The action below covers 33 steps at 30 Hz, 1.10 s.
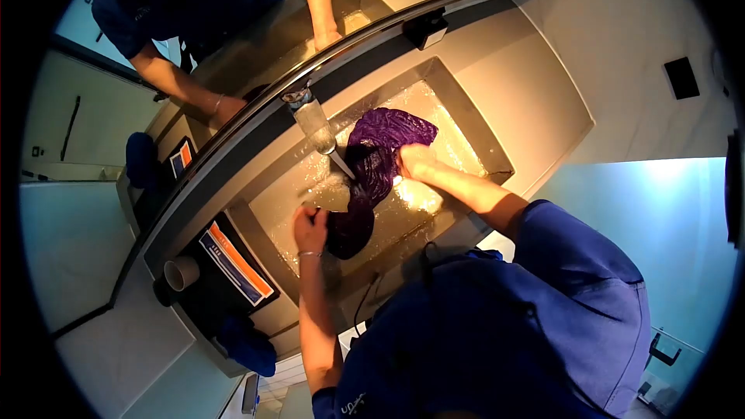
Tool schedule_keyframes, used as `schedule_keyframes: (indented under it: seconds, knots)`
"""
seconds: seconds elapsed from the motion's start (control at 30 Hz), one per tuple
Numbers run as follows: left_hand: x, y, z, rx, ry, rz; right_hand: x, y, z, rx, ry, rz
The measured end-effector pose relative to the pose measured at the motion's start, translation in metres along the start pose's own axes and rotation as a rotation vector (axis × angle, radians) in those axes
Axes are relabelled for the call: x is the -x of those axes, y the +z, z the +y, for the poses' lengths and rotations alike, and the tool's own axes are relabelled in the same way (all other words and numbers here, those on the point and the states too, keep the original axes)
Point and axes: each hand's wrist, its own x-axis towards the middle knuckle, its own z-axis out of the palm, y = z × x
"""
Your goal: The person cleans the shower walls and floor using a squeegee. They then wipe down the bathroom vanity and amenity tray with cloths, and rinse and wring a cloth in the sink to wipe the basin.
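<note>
A wet, bunched purple cloth point(382, 143) lies across the middle of a rectangular sink point(466, 120) that holds water. Its lower end is darker, nearly black. Water runs from the faucet point(314, 124) onto the cloth's left side. My right hand point(415, 161) grips the upper right part of the cloth, its fingertips partly hidden in the folds. At the dark lower end, my left hand point(310, 225) has its fingers curled round the cloth's left edge.
Left of the sink, a black tray point(209, 275) bears an orange, white and blue card point(237, 264) and a cup point(181, 273). A dark blue cloth point(247, 345) lies by the tray. Behind the faucet, a mirror point(233, 70) reflects the arms. A black box point(425, 29) stands behind the sink.
</note>
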Motion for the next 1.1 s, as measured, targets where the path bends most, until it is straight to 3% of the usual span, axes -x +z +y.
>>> schedule_keyframes:
  seconds: [0.03, 0.1, 0.2, 0.3, 0.33, 0.37, 0.43, 0.5, 0.53, 0.57, 0.63, 0.7, 0.77, 0.83, 0.87, 0.93, 1.0, 1.1]
  knots:
    - [-0.003, 0.007, 0.032, 0.096, 0.038, -0.026, 0.005, 0.012, 0.004, 0.005, 0.069, -0.139]
    - [0.006, 0.028, 0.095, -0.005, -0.062, -0.109, 0.009, 0.050, 0.007, -0.257, 0.041, 0.115]
    - [0.023, 0.073, 0.104, -0.626, -0.059, -0.030, -0.010, 0.064, -0.011, -0.844, 0.295, 0.119]
    - [0.004, 0.065, 0.103, -0.324, -0.402, -0.281, -0.035, 0.059, -0.010, -1.090, 0.213, 0.002]
    - [-0.008, 0.078, 0.046, -0.165, -0.171, -0.246, -0.034, 0.046, -0.017, -1.460, 0.179, -0.028]
    - [-0.015, 0.081, 0.021, 0.222, -0.375, -0.242, -0.049, 0.053, -0.018, -1.515, 0.047, 0.077]
    - [-0.024, 0.040, 0.027, 0.477, -0.493, -0.302, -0.049, 0.023, -0.020, -1.494, 0.043, 0.062]
    - [-0.019, 0.011, 0.060, 0.954, -0.443, -0.103, -0.046, 0.003, -0.024, -1.217, -0.157, 0.100]
    - [-0.022, 0.003, 0.053, 1.202, -0.440, -0.069, -0.042, -0.001, -0.024, -1.273, -0.254, 0.037]
    - [-0.022, -0.011, 0.044, 1.244, -0.469, -0.142, -0.046, 0.011, -0.022, -1.067, -0.369, 0.210]
    - [-0.014, -0.016, 0.060, 1.600, -0.366, -0.173, -0.029, 0.009, -0.016, -0.599, -0.256, 0.242]
    - [-0.003, -0.019, 0.097, 1.641, -0.662, -0.199, -0.007, 0.012, -0.022, -0.135, -0.033, 0.159]
    - [0.000, -0.011, 0.097, 1.597, -0.959, -0.345, -0.002, 0.040, -0.010, 0.084, -0.103, 0.160]
    - [0.003, 0.004, 0.073, 1.368, -0.972, -0.622, -0.002, 0.050, -0.010, 0.129, -0.165, 0.213]
    - [0.007, 0.008, 0.068, 1.226, -0.892, -0.579, 0.000, 0.055, -0.009, 0.149, -0.193, 0.237]
    - [0.011, 0.015, 0.076, 0.944, -0.715, -0.492, -0.004, 0.045, -0.015, 0.033, -0.061, 0.059]
    - [0.010, 0.012, 0.087, 0.957, -0.532, -0.337, -0.017, 0.033, -0.014, -0.049, 0.025, -0.096]
    - [0.013, -0.016, 0.126, 0.885, -0.352, -0.197, 0.003, 0.006, -0.027, -0.244, -0.153, 0.299]
